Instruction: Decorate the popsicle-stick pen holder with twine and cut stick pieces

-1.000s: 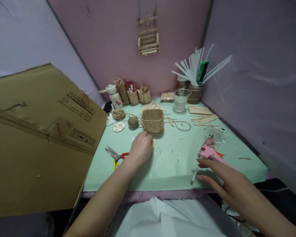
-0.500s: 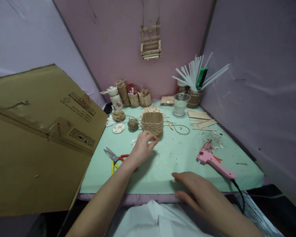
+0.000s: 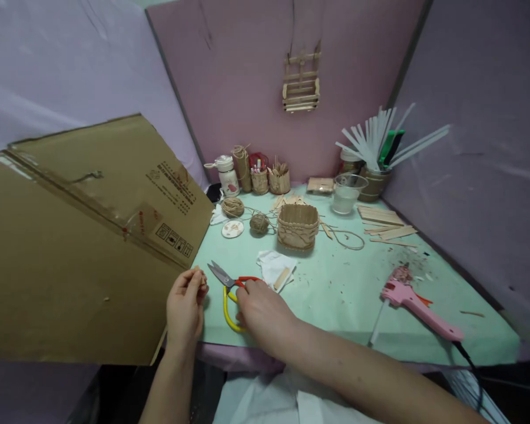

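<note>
My left hand (image 3: 186,303) is raised near the cardboard, its fingertips pinched on a small tan piece (image 3: 202,277) too tiny to name for certain. With its fingers closed around the handles, my right hand (image 3: 265,312) grips the scissors (image 3: 223,274), which have one red and one yellow handle. The blades lie low over the table, pointing to the far left. Just beyond the right hand is a crumpled white cloth (image 3: 271,264) with a short flat wooden stick (image 3: 281,278) on it. Farther back stands a woven-looking tan basket (image 3: 297,229).
A large cardboard sheet (image 3: 128,265) leans along the left side. To the right lies a pink glue gun (image 3: 424,309) with its cord off the edge. Twine balls (image 3: 259,223), flat wooden sticks (image 3: 380,215) and a clear cup (image 3: 347,197) stand or lie farther back.
My left hand has drawn back from the basket to the left and now pinches a small piece. My right hand has crossed left onto the scissors. The view has shifted left.
</note>
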A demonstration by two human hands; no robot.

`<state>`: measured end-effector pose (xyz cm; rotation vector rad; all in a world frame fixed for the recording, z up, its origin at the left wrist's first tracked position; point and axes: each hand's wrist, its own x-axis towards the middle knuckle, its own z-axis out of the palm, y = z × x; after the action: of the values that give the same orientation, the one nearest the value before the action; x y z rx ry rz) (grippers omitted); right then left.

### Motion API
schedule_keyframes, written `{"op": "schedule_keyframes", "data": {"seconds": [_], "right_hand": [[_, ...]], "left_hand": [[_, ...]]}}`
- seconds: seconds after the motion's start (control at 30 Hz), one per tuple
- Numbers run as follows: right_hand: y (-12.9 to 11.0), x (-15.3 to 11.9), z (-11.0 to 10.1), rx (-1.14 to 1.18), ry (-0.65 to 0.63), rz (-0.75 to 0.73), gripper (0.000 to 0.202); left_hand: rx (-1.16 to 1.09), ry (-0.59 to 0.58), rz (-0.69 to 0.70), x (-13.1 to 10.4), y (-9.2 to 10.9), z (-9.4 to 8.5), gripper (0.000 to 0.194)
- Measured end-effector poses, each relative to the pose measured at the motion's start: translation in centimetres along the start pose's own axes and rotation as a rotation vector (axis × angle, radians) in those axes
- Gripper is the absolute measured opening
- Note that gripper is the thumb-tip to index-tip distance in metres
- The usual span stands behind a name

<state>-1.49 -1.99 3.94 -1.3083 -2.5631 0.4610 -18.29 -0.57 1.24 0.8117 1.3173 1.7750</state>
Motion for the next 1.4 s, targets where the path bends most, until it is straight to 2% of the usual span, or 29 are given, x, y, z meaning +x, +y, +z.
{"op": "schedule_keyframes", "data": {"seconds": [0.07,0.2,0.3,0.43,0.57,0.7,0.77,0.83,0.9,1.0,1.07,1.13,1.2,1.3,1.4], "right_hand": [[-0.8,1.6,1.0,-0.051,-0.003,0.082,0.021],[-1.5,3.1,1.9,-0.092,-0.015,0.194,0.027],[-1.6,3.5,1.2,-0.068,-0.03,0.219,0.04],[-1.0,3.7,-0.8,0.049,-0.022,0.217,0.037],[0.9,2.2,-3.1,0.221,0.001,0.246,0.029],[2.9,-2.1,-4.4,0.468,0.047,0.257,0.023],[3.7,-5.0,-4.7,0.831,0.094,0.284,0.023],[4.3,-8.1,-5.0,1.049,0.146,0.382,0.029],[5.0,-11.1,-5.3,1.111,0.196,0.461,0.031],[6.2,-14.7,-5.4,1.028,0.444,0.527,0.03],[7.1,-16.3,-5.1,1.027,0.538,0.551,0.031],[7.8,-17.3,-4.4,1.084,0.521,0.596,0.031],[8.1,-17.8,-3.6,1.109,0.479,0.622,0.03],[8.0,-18.0,-2.6,1.012,0.447,0.545,0.03],[7.4,-17.7,-1.9,0.851,0.28,0.535,0.026]], "left_hand": [[0.0,0.096,0.09,-0.1,-1.0,-0.7,0.023],[0.109,0.154,0.155,-0.5,-2.6,-1.5,0.022],[0.218,0.155,0.184,-0.7,-3.2,-1.8,0.023],[0.192,0.175,0.204,-0.6,-3.5,-1.8,0.023],[0.122,0.2,0.212,-0.3,-3.6,-2.0,0.023],[0.172,0.175,0.238,-0.6,-3.0,-1.7,0.022],[0.183,0.139,0.228,-1.3,-2.5,-1.0,0.022],[0.174,0.066,0.183,-2.5,-2.0,0.5,0.021],[0.157,-0.07,0.092,-4.0,-1.7,2.6,0.02],[0.108,-0.36,-0.077,-6.5,-1.6,6.8,0.017],[0.044,-0.509,-0.187,-8.0,-1.8,9.6,0.014],[-0.02,-0.582,-0.286,-9.0,-2.1,11.8,0.014],[-0.029,-0.601,-0.362,-9.8,-2.6,13.0,0.015],[-0.006,-0.596,-0.424,-10.5,-3.2,13.2,0.017],[0.018,-0.609,-0.421,-10.9,-3.3,12.6,0.017]]}}
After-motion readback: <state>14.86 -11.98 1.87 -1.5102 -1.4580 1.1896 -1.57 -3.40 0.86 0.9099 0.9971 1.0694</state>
